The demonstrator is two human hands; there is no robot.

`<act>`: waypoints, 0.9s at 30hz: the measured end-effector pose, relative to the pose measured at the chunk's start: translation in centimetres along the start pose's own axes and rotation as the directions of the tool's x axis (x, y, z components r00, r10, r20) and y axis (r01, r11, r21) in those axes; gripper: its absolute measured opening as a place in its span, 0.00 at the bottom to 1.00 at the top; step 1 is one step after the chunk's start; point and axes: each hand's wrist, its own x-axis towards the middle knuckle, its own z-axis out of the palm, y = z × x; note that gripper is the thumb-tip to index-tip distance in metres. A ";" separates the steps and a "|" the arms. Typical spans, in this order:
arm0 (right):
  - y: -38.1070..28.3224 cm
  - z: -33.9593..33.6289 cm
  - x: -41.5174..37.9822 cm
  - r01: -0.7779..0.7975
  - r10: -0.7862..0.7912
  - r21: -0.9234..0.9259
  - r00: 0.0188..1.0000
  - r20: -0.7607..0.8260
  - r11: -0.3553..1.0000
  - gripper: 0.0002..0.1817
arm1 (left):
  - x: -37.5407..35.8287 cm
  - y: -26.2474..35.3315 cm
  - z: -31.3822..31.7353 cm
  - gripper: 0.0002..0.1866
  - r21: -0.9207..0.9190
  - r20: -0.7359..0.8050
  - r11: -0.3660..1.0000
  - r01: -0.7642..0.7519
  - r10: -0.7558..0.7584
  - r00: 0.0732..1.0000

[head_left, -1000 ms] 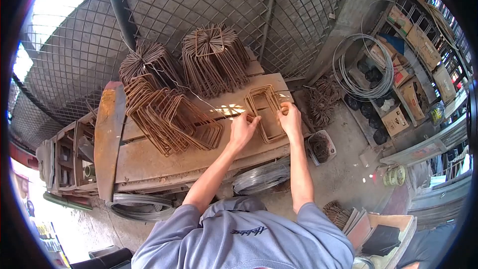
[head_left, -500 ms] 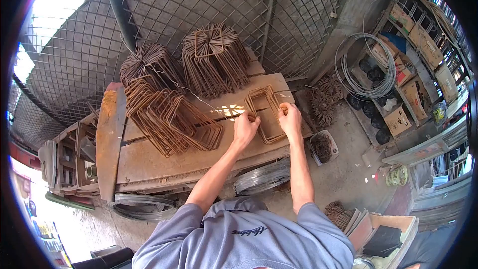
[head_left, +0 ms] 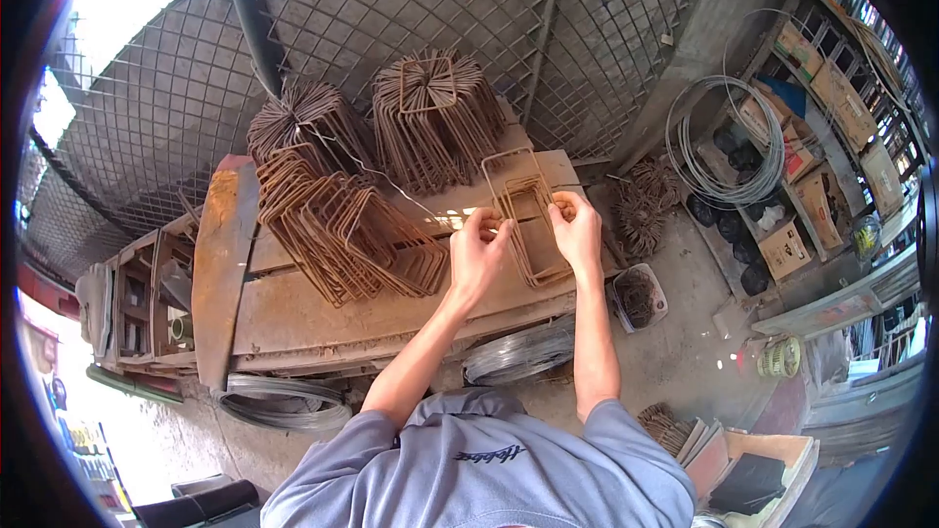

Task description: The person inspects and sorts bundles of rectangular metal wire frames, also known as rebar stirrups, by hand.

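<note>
My left hand (head_left: 478, 252) is closed on the near-left side of a rusty rectangular wire stirrup (head_left: 488, 168). On the opposite side, my right hand (head_left: 576, 231) pinches the same stirrup between thumb and fingers. The held stirrup is tilted, its far end sticking out beyond a few more rectangular stirrups (head_left: 529, 256) that lie under my hands on the wooden table (head_left: 293, 328). Left of my left hand, a leaning row of stirrups (head_left: 342, 235) fans across the boards. My fingers hide the exact grip points.
Two large bundles of stirrups, one on the left (head_left: 303, 117) and one on the right (head_left: 435, 112), stand at the table's back by a mesh fence (head_left: 469, 0). Wire coils (head_left: 518, 352) sit below the front edge. A white bucket (head_left: 638, 298) stands right of the table.
The far end of one stirrup has risen apart from the others between my hands. Both hands stay close to the same spot, and the view has shifted slightly.
</note>
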 end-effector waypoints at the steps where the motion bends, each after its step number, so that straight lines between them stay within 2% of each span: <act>1: -0.5 0.4 0.1 0.002 -0.004 0.057 1.000 0.024 0.998 0.11 | -0.3 -0.1 -0.6 0.15 -0.037 -0.040 0.997 -0.067 0.065 0.997; 2: -1.1 1.0 0.1 0.009 -0.011 0.061 0.999 0.037 0.998 0.11 | -0.6 0.0 -1.3 0.14 -0.070 -0.084 0.988 -0.135 0.129 0.988; 5: -3.5 3.1 0.2 0.076 -0.130 0.383 0.985 0.117 0.921 0.11 | -2.6 2.6 -4.3 0.13 -0.132 -0.134 0.981 -0.139 0.121 0.983; 6: -4.8 3.6 0.1 0.081 -0.142 0.390 0.981 0.131 0.917 0.11 | -3.1 2.7 -5.2 0.12 -0.144 -0.158 0.975 -0.168 0.145 0.977; 8: -7.7 4.8 -0.4 -0.065 -0.075 0.524 0.967 0.242 0.849 0.11 | -4.1 2.8 -6.8 0.12 -0.172 -0.209 0.965 -0.199 0.162 0.965; 11: -9.9 7.5 -0.3 -0.045 -0.153 0.580 0.946 0.288 0.813 0.11 | -5.4 3.8 -9.2 0.11 -0.143 -0.373 0.948 -0.285 0.215 0.903; 12: -10.9 8.1 -0.3 -0.032 -0.195 0.601 0.931 0.309 0.799 0.11 | -5.5 3.6 -10.0 0.11 -0.134 -0.386 0.950 -0.284 0.214 0.897; 16: -13.1 10.6 -0.3 -0.047 -0.251 0.596 0.878 0.408 0.802 0.09 | -6.0 2.7 -12.1 0.11 -0.118 -0.488 0.953 -0.278 0.188 0.852; 18: -13.3 11.8 -0.5 -0.002 -0.292 0.607 0.876 0.385 0.795 0.09 | -6.5 2.2 -12.7 0.11 -0.171 -0.500 0.957 -0.236 0.122 0.857; 20: -13.2 12.3 -0.9 0.066 -0.320 0.537 0.861 0.395 0.841 0.09 | -6.6 1.1 -12.8 0.11 -0.174 -0.521 0.951 -0.258 0.133 0.843; 25: -10.1 13.8 -1.4 0.062 -0.319 0.526 0.852 0.414 0.848 0.09 | -7.2 -1.6 -12.5 0.11 -0.137 -0.476 0.977 -0.163 0.079 0.876; 27: -8.7 14.2 -1.6 0.056 -0.273 0.447 0.856 0.438 0.893 0.09 | -7.3 -2.7 -12.2 0.11 -0.110 -0.443 0.989 -0.099 0.041 0.895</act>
